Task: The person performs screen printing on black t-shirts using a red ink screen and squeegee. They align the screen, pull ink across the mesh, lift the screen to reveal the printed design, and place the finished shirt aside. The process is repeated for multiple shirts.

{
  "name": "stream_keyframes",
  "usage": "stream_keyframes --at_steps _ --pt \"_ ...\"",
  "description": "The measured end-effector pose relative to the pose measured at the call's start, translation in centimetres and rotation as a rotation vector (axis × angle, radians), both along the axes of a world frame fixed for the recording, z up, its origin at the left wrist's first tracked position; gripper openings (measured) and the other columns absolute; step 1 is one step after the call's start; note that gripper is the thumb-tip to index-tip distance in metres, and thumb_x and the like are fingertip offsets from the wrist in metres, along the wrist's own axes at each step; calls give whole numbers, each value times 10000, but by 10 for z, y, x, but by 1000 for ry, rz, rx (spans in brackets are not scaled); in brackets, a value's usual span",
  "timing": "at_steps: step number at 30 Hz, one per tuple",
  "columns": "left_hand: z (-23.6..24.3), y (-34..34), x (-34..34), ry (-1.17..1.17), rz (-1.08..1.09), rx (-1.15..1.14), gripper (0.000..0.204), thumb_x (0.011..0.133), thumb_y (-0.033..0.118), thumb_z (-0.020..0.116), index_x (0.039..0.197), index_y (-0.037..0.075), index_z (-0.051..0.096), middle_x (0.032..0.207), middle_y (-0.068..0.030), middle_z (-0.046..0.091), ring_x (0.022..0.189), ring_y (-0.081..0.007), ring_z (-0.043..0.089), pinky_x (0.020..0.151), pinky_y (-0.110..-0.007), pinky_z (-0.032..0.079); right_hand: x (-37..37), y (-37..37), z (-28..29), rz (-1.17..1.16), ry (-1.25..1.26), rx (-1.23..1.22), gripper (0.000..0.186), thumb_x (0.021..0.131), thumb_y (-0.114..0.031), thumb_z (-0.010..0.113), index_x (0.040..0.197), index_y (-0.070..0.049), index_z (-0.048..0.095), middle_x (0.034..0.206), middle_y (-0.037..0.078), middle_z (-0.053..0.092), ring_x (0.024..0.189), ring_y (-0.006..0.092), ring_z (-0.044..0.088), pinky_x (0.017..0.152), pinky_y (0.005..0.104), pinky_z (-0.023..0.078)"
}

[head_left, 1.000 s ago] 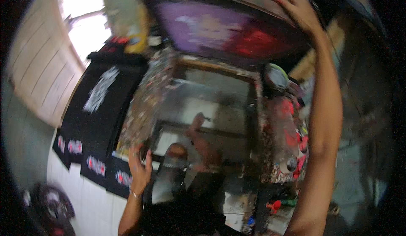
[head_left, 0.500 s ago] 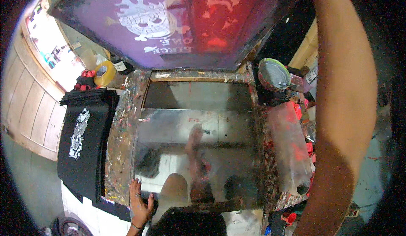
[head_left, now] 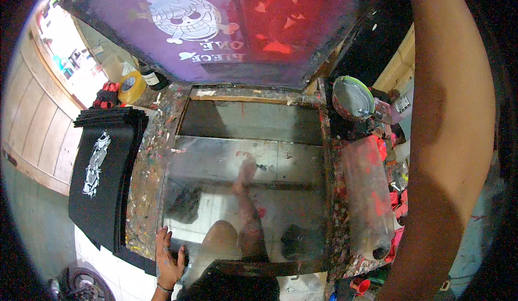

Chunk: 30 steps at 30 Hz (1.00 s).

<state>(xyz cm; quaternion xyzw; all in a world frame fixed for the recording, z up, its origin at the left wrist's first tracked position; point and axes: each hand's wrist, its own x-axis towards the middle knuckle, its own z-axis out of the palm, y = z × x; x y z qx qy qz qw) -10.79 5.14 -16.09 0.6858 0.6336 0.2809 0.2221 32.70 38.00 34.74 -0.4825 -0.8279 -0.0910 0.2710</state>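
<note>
My left hand (head_left: pixel 170 262) rests at the near left corner of a glass plate (head_left: pixel 216 163), its fingers and thumb apart with nothing held. My right forearm (head_left: pixel 448 139) runs up the right side of the view; the hand is cut off past the upper edge. A screen-printing frame (head_left: pixel 197 66) stands raised at the far side of the bench. Its mesh is purple on the left and red on the right, with a pale skull design. Beneath the glass, my bare leg and the floor show through.
To the left hangs a stack of black fabric pieces (head_left: pixel 116 193) with a white print on top. A yellow tape roll (head_left: pixel 131 88) and a dark bottle (head_left: pixel 155 80) stand behind it. At right are a paint bowl (head_left: pixel 353 98) and a stained translucent sheet (head_left: pixel 367 193).
The view has shifted a little, and the raised frame sits slightly higher in it. A bit of my right hand showed at the top before and is now out of view. My left hand stays at the glass.
</note>
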Motion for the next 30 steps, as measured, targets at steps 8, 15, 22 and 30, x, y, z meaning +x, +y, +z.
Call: stream_keyframes --at_steps 8,15,22,30 --pt "2 0 -6 173 -72 12 639 931 76 634 1511 -47 396 1617 -239 348 1482 -410 379 1229 -482 301 10 -3 -9 -8 -17 33 518 1056 -460 473 1377 -97 655 1363 105 654 1213 225 612 1082 367 439" --pt "-2 0 -2 97 -7 15 595 905 103 655 1437 -90 471 1564 -255 435 1485 -450 360 1245 -507 238 14 0 -15 3 -28 52 504 1059 -434 467 1398 -99 634 1387 107 634 1242 229 593 1100 370 426" --pt "3 1 2 30 22 -71 606 944 159 626 1485 -52 451 1615 -231 382 1534 -407 291 1265 -503 191 20 1 -17 7 -35 63 493 1063 -407 462 1420 -102 613 1410 110 614 1270 233 573 1117 373 413" --pt "-7 -1 -3 71 -28 26 608 920 120 645 1478 -44 467 1585 -262 410 1505 -424 339 1241 -497 253 1 10 -20 38 -75 86 484 1067 -377 456 1445 -105 588 1437 113 591 1302 238 551 1137 376 398"
